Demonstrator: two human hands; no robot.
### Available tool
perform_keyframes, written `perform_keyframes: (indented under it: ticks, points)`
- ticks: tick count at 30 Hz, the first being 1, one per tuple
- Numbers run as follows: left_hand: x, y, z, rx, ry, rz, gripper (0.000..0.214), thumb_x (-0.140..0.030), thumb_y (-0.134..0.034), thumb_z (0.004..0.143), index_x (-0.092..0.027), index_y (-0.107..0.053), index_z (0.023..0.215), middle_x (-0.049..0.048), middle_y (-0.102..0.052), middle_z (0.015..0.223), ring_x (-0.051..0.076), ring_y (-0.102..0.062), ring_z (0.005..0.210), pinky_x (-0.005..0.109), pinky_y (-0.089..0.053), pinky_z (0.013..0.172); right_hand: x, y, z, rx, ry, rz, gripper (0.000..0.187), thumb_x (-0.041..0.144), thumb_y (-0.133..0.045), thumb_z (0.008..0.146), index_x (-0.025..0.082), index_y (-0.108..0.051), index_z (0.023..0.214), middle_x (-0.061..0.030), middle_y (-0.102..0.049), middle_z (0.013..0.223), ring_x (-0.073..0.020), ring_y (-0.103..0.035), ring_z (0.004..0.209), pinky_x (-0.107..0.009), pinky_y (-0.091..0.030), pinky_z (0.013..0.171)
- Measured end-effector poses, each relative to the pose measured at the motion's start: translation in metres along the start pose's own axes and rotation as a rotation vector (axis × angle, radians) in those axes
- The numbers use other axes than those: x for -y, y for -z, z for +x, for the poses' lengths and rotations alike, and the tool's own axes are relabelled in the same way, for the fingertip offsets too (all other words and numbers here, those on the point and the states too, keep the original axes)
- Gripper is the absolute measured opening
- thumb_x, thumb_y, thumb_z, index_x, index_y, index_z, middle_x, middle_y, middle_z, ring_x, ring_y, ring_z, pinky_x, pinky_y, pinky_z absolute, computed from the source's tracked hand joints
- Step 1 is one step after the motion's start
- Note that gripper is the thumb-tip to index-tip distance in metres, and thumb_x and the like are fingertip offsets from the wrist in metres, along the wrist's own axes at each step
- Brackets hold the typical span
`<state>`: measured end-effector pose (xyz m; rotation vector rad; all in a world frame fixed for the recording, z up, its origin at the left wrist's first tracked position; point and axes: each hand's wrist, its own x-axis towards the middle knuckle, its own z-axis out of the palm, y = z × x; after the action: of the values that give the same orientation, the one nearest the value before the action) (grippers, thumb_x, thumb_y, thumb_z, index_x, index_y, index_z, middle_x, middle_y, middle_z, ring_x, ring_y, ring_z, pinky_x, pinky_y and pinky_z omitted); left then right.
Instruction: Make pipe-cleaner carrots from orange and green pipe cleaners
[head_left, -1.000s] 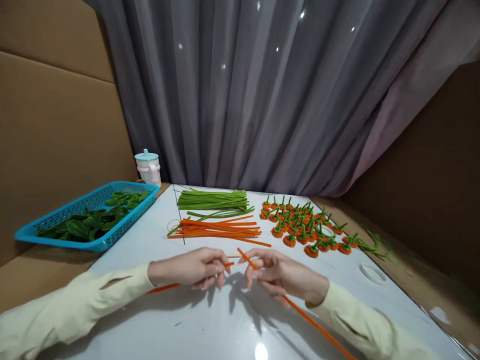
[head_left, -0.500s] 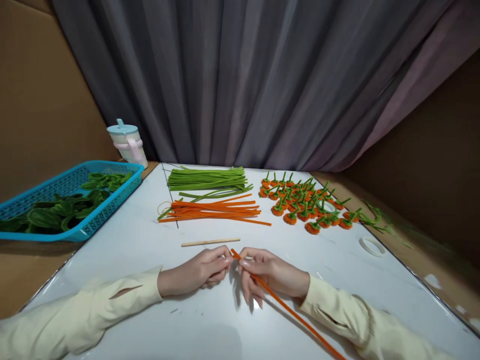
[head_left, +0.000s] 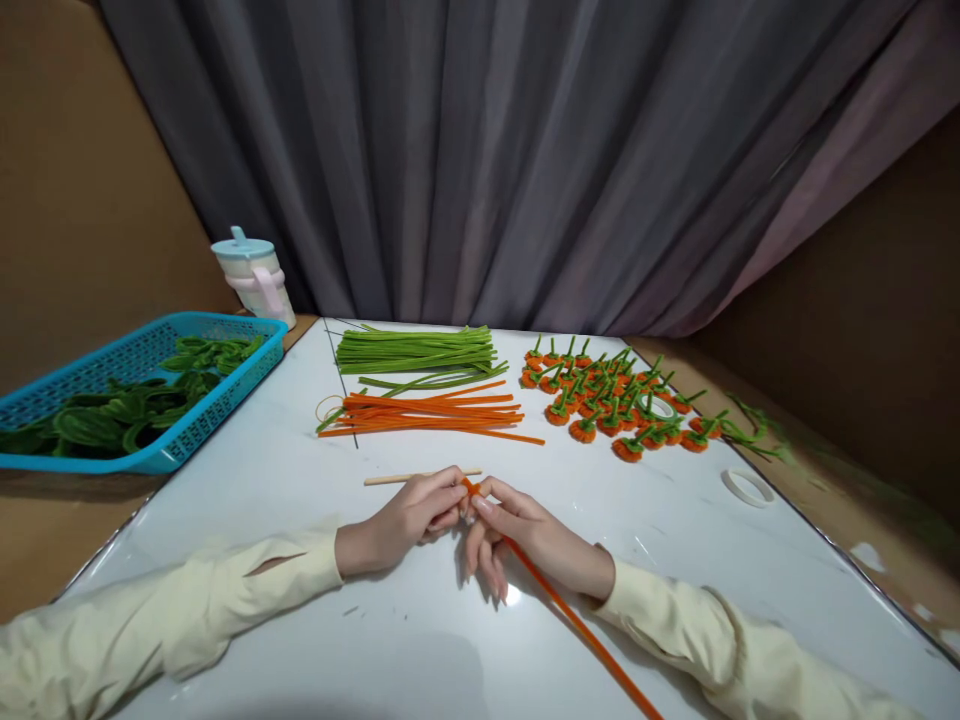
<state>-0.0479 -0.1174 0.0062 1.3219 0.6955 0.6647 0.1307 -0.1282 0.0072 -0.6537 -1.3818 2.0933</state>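
Note:
Both my hands meet at the middle of the white table (head_left: 300, 480). My left hand (head_left: 409, 518) pinches the tip of an orange pipe cleaner (head_left: 570, 620). My right hand (head_left: 525, 535) pinches the same pipe cleaner just beside it, and the long end trails back along my right sleeve toward the lower right. A thin wooden stick (head_left: 390, 479) lies just behind my left fingers. Farther back lie a bundle of orange pipe cleaners (head_left: 431, 415) and a bundle of green ones (head_left: 412, 351).
Several small orange pieces with green stems (head_left: 607, 405) are spread at the back right. A blue basket (head_left: 142, 455) with green loops stands at the left, a lidded cup (head_left: 251, 270) behind it. A white ring (head_left: 748, 487) lies at the right. A grey curtain hangs behind.
My hands have come together and moved slightly away from me, both now pinching the orange pipe cleaner's tip. The view has tilted down, and the wooden stick shows behind my fingers.

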Motion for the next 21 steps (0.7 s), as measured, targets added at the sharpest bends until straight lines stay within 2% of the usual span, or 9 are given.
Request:
perform_keyframes:
  ticks: [10, 21]
  points:
    - [-0.0025, -0.0008, -0.0020, -0.087, -0.094, 0.266, 0.034, -0.045, -0.036, 0.091, -0.017, -0.038, 0.072, -0.0065, -0.034, 0.054, 0.007, -0.027, 0.048, 0.021, -0.023, 0.046, -0.0013, -0.0067, -0.0034, -0.063, -0.012, -0.049, 0.033, 0.051, -0.045, 0.089, 0.019, -0.037, 0.095, -0.0038, -0.065, 0.066, -0.0097, -0.054, 0.043, -0.016, -0.042, 0.037]
    - [-0.0058, -0.0029, -0.0023, -0.108, -0.123, 0.406, 0.031, -0.040, -0.032, 0.092, -0.018, -0.039, 0.072, -0.0047, -0.038, 0.058, 0.010, -0.035, 0.054, 0.022, -0.030, 0.053, -0.0031, -0.0085, -0.0005, -0.097, 0.004, -0.034, 0.032, 0.051, -0.041, 0.091, 0.020, -0.035, 0.093, -0.0006, -0.061, 0.062, -0.0095, -0.054, 0.043, -0.014, -0.042, 0.035]
